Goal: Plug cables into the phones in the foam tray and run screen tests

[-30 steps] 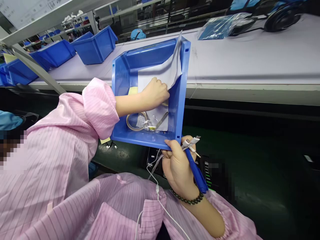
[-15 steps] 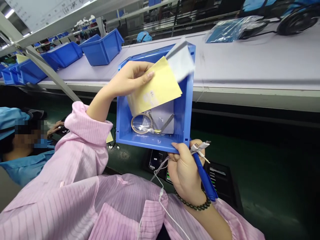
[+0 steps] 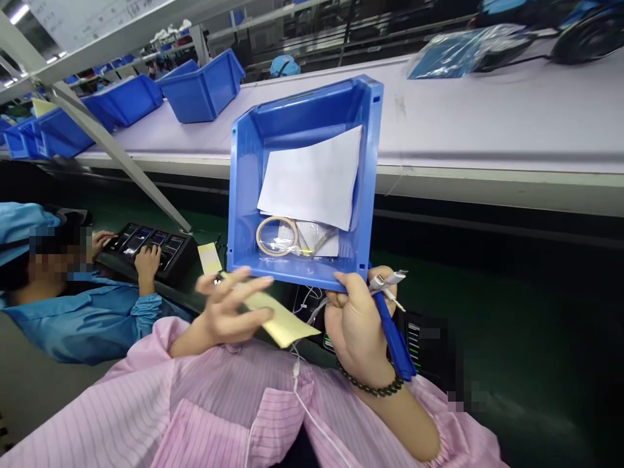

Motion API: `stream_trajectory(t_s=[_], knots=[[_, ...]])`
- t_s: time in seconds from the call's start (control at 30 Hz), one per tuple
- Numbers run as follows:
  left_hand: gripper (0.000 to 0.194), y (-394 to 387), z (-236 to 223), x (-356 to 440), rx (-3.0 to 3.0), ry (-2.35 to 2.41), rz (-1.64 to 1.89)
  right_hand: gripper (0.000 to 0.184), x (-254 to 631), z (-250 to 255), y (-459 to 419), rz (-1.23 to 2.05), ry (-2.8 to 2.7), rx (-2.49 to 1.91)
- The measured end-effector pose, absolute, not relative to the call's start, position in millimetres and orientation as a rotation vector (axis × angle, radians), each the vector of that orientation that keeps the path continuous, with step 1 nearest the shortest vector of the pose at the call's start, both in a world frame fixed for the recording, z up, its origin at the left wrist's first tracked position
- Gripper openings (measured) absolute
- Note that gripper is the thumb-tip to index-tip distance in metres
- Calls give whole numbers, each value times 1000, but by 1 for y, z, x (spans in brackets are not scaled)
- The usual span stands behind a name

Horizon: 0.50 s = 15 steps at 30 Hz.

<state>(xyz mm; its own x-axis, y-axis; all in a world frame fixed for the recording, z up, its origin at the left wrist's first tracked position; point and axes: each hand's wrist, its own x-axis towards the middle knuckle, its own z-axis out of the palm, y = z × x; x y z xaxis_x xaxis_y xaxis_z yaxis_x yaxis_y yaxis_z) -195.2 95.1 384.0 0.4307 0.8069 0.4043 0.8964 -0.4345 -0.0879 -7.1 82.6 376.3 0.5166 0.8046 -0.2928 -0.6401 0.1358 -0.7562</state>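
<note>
My right hand (image 3: 358,318) grips the near right corner of a blue plastic bin (image 3: 373,188), which is tilted toward me. White cable plugs (image 3: 387,281) and a long blue pen-like tool (image 3: 397,351) are in the same hand. Below the bin's left front edge, my left hand (image 3: 231,312) holds yellow paper (image 3: 285,322), its fingers partly spread over it. Inside the bin lie white paper sheets (image 3: 309,175), a tan ring like a tape roll (image 3: 276,235), and a clear bag (image 3: 314,237) of small items.
A co-worker in blue (image 3: 92,318) works at a black device tray (image 3: 151,250) on the left. Several blue bins (image 3: 202,88) stand on the shelf (image 3: 487,123) ahead, beside a metal post (image 3: 121,156). A bagged blue item (image 3: 448,55) lies at the right.
My left hand has come down out of the bin toward me with the yellow paper. White sheets now lie flat in the bin. My right hand stays in nearly the same place.
</note>
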Motion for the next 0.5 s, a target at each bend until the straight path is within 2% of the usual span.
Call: stream_trajectory(t_s=[0.13,0.3,0.5], knots=[[38,108,357,-183,-2271,-1217,-668,53,-11,377,82,1084,-212,-989],[37,130,339,-182,-2042,-745,-1034,64,-9,369,78,1132,-427,-973],[23,172,361,-187,-2145,-849,-1142,70,43,342,37,1068,-587,-1032]])
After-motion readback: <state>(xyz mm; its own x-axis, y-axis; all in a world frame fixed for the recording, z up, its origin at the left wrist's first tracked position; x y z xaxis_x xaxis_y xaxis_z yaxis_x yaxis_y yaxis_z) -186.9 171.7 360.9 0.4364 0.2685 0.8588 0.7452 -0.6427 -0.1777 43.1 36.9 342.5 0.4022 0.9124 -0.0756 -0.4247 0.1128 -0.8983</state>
